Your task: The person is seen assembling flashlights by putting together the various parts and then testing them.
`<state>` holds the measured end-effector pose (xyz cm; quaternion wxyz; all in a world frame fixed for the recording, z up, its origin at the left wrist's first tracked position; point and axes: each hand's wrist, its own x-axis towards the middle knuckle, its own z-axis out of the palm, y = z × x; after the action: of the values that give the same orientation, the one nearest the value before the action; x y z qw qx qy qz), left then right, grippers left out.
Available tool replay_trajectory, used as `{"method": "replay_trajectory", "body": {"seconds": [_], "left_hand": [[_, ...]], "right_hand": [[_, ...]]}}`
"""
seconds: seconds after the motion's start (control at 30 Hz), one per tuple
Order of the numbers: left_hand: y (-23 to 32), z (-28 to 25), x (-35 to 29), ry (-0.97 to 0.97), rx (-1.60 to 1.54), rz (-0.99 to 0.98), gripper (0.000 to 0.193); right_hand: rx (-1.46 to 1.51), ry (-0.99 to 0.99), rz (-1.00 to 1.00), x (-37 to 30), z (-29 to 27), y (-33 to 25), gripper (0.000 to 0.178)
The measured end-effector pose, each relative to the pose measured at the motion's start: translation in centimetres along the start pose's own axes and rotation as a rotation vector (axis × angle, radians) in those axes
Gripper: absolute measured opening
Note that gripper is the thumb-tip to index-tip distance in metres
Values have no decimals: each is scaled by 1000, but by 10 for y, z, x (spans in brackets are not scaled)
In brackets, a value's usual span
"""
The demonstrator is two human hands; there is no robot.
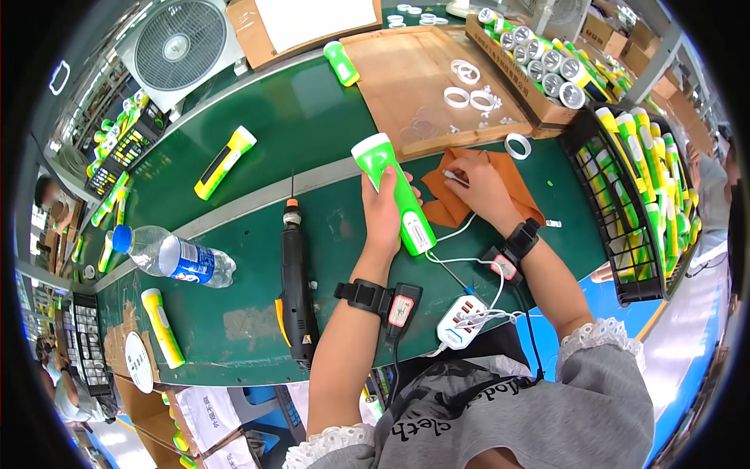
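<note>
A green and white flashlight [408,205] stands tilted in my left hand [380,209], its wide white head pointing up and away. The fingers wrap round its body, with the thumb along the side. My right hand [486,190] pinches the small white plug of a cable [454,177], just right of the flashlight and apart from it. Beneath the right hand lies an orange cloth [525,199]. White cords run past the flashlight's lower end to a white power strip [459,322] at the table's near edge. Each wrist wears a black strap with a small device.
A black electric screwdriver [296,289] and a plastic bottle [183,258] are on the green table [242,324] at left. Other flashlights [225,162] lie about. A wooden board [383,102] bears white rings [456,97]. At right stand a flashlight-filled carton [508,66] and black crate [625,289].
</note>
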<state>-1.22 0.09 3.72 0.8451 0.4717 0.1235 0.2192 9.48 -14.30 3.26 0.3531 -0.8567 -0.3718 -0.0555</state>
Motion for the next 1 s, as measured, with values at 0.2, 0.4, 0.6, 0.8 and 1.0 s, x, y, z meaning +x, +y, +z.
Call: {"method": "replay_trajectory", "body": {"seconds": [0.2,0.4,0.6,0.8,1.0], "left_hand": [[1,2,-1,37,24,-33,33],[0,-1,1,11,26,-53,33],[-6,-1,1,-99,-7,-82,38],[4,9,-12,-385,131,-95,75],[4,9,-8,-305,252,-28,88]], "right_hand": [[57,53,-7,3,-2,-3,13],[531,-7,-112,-8,-10,-38,11],[695,43,-81,-12,-4,-43,12],[618,123,24,-12,-8,-32,14],[636,197,-139,-12,-11,-37,13]]}}
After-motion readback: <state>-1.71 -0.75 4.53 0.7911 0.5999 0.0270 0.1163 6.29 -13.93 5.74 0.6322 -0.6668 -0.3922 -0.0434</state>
